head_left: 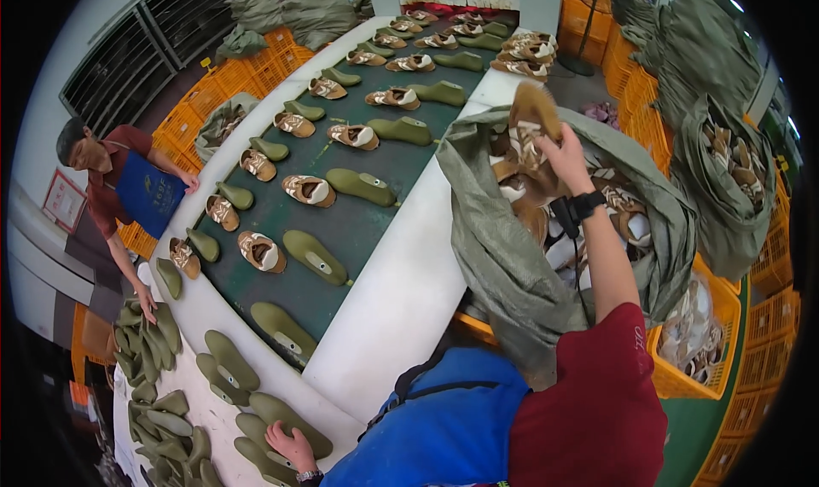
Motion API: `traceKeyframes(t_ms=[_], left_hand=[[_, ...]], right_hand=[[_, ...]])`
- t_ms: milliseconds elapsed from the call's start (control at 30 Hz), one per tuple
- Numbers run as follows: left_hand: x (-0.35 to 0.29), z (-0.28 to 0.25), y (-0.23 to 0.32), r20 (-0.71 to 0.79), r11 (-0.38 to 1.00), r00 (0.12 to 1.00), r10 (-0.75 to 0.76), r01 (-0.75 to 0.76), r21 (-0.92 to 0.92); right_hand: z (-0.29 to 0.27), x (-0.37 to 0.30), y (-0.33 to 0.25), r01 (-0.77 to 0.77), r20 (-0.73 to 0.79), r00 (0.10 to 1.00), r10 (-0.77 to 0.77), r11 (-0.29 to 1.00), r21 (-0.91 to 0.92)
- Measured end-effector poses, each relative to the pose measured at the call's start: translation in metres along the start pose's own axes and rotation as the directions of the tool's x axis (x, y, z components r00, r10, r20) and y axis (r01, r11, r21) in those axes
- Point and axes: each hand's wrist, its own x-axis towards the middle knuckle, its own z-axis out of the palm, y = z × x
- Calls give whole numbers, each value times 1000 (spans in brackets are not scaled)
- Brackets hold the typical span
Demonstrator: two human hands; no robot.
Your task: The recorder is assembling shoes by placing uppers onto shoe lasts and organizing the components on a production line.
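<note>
Shoe in hand (525, 137): brown with white laces, tilted, raised over the open mouth of the near sack (512, 269); its upper end blurred.
Right hand (563, 156): fingers closed on the shoe in hand; black wristband (587, 204) at the wrist.
Left hand (293, 447): fingers laid over the near lasts (271, 406), touching; whether they grip one, cannot tell. Metal wristwatch (310, 474) behind it.
Near lasts: olive green, foot-shaped, side by side on the white bench (213, 417).
Second group of lasts (230, 359): olive green, just beyond the near lasts, close to the belt's end.
Heaped lasts (171, 425): olive green, loose pile on the bench, left side.
Near sack: grey-green, woven, edges folded outward, right of the belt; contents, loose shoes (627, 199) in brown and white.
Belt (341, 220): dark green, bordered in white, running away from the bench.
Belt shoes (309, 190): brown with pale laces, spaced in rows, lasts set beside them.
Belt lasts (313, 257): olive green, lying flat, one nearest the bench without a shoe next to it.
Stacked shoes (525, 52): brown and white, piled on the right border, far end.
Co-worker (107, 218): dark red shirt, blue apron (152, 195); one hand on the heaped lasts, other near the belt's left border.
Far sack (699, 223): grey-green, shoes showing at its mouth, far right.
Crate (682, 386): orange, slatted, below the near sack's right side, holding pale wrapped items.
</note>
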Motion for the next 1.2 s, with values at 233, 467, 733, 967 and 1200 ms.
traceKeyframes(t_ms=[233, 467, 733, 967, 1200], left_hand=[[61, -65, 215, 307, 675, 919, 246, 65, -735], [105, -75, 311, 116, 529, 866, 487, -187, -828], [108, -76, 286, -19, 795, 949, 315, -275, -542], [80, -66, 255, 159, 918, 962, 223, -153, -367], [54, -64, 204, -1, 934, 976, 220, -211, -289]], right_hand=[[99, -61, -105, -529, 543, 838, 48, 309, 790], [202, -137, -145, -810, 852, 520, 64, 352, 468], [204, -172, -188, 522, 545, 600, -586, 803, 288], [238, -214, -157, 454, 651, 499, -572, 813, 366], [252, -270, -180, 371, 695, 432, -575, 815, 445]])
